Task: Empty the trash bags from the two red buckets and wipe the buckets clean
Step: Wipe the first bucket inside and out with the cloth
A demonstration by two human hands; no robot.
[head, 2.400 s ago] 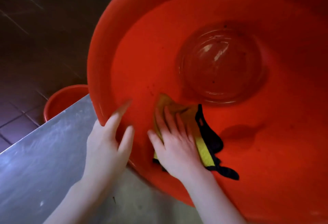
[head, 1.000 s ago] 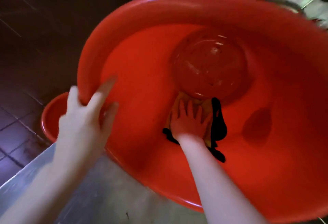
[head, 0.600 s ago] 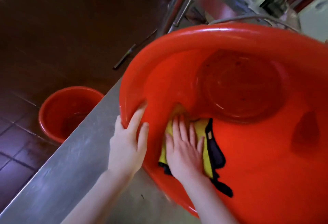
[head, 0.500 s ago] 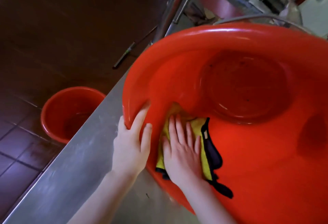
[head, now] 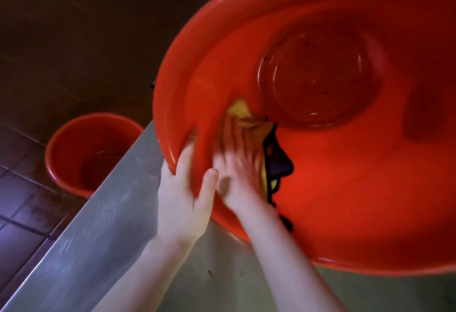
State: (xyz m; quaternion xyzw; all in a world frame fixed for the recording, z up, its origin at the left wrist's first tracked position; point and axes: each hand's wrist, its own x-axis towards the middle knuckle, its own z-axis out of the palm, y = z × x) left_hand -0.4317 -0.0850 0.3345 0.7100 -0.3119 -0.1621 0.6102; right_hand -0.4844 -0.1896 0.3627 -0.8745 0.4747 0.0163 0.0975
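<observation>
Head camera, looking down into a large red plastic bucket that fills the right side of the view. It lies tipped over on a brushed steel surface, with its mouth facing the camera and its lower rim touching the metal. Deep inside the bucket its round base shows a few dark specks and some shine.

The left hand grips the bucket's rim at the lower left. The thumb lies against the inner wall and the palm wraps the edge.

Just beside it, inside the bucket, the right hand is blurred. Its fingers are spread and fairly straight, lying flat on a yellow cloth with a black edging and pressing it against the inner wall rather than clutching it. The cloth sits on the wall between the rim and the base. Yellow shows above the fingertips, and the dark edging trails down the wall to the right of the hand. Both forearms reach toward the bucket from the bottom of the view, crossing over the steel.

To the left of the bucket and below the level of the surface, a second red plastic bucket stands upright on the dark tiled floor. It is well apart from the hands, with its mouth open upward and a dim round bottom visible inside.
</observation>
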